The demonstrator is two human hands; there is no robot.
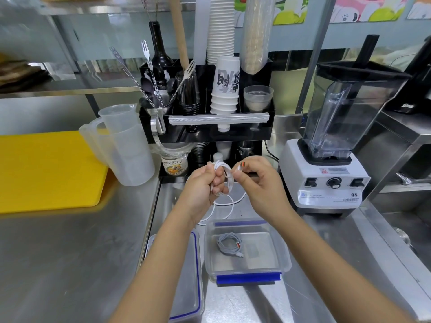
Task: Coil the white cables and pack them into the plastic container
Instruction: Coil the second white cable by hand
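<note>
My left hand (205, 183) grips a partly coiled white cable (227, 201), with loops wound round its fingers and slack hanging below toward the counter. My right hand (254, 180) pinches the cable's plug end with an orange-red tip (241, 165) just right of the coil. Below my hands stands the clear plastic container (283, 250) with blue clips. A coiled cable (229, 244) lies inside it on the left.
The container's lid (189, 276) lies left of it on the steel counter. A white blender (326, 180) stands at the right. A black organiser (210, 127) with cups and cutlery is behind my hands. Clear jugs (126, 145) and a yellow board (46, 169) sit left.
</note>
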